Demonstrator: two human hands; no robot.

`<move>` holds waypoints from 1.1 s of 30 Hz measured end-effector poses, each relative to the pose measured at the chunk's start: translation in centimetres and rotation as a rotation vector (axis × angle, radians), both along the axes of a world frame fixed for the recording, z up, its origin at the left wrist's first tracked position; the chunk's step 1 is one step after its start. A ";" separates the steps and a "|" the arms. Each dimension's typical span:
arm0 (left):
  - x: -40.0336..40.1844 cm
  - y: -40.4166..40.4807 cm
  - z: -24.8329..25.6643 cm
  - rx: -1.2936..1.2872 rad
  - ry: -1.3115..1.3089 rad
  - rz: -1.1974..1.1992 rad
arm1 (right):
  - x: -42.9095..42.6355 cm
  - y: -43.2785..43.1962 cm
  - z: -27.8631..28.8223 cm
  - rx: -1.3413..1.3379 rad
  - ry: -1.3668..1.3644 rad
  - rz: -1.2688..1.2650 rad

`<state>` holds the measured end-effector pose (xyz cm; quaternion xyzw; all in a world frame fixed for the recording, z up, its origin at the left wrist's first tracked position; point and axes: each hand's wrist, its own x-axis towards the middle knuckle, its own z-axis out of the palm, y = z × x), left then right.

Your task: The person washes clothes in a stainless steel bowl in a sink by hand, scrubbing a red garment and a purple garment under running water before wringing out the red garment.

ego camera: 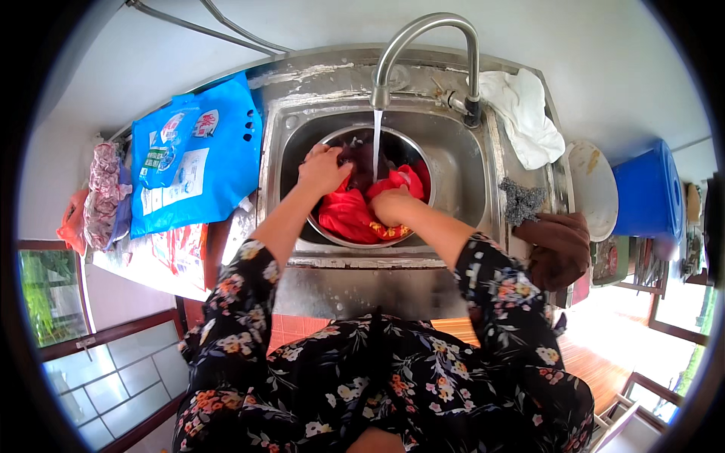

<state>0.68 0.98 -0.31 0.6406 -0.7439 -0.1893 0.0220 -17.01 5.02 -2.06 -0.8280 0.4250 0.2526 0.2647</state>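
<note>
In the sink stands a round stainless-steel basin holding wet red cloth and dark maroon cloth. My right hand is closed on a bunch of the red cloth, near a yellow-patterned piece. At the basin's left side, my left hand lies over the cloth with its thumb towards the middle; its fingertips are partly hidden, so its grip is unclear. Water runs from the curved metal faucet onto the cloth between my hands.
Left of the sink lies a large blue plastic detergent bag bearing writing. On the right are a white cloth, a steel-wool scrubber and a brown cloth. Beyond them are a white basin and a blue bucket.
</note>
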 end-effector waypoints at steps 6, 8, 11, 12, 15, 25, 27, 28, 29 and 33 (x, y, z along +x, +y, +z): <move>-3.7 2.2 -2.4 0.225 -0.253 -0.329 | -0.5 -3.6 -1.7 0.184 0.005 0.128; -2.3 3.4 -1.5 0.113 -0.134 -0.535 | -3.7 -6.3 -0.8 0.470 -0.254 -0.113; 0.0 4.6 -0.8 0.149 -0.053 -0.431 | -5.2 -8.5 -0.9 -0.297 -0.151 -0.442; 0.3 4.5 -0.8 0.141 0.035 -0.265 | -4.4 -9.1 -1.6 -0.339 -0.198 -0.509; 0.4 3.3 -1.6 0.194 0.282 0.237 | 0.0 -8.5 -4.6 -0.557 -0.351 -0.701; 1.5 0.2 -8.6 0.913 2.237 0.277 | 8.6 1.8 6.6 -0.349 -1.164 -0.817; -0.9 -0.2 -8.7 0.928 2.397 0.044 | 8.0 0.8 8.7 -0.398 -1.077 -0.939; -2.4 -0.5 -8.1 0.931 2.462 -0.092 | 7.2 -0.3 8.7 -0.549 -1.154 -1.082; -3.4 0.2 -7.1 0.691 2.280 0.345 | 6.0 -2.2 8.1 -0.599 -0.980 -1.181; -4.2 1.7 -1.0 0.705 1.829 0.546 | -0.6 -8.0 0.8 -1.007 -0.794 -0.918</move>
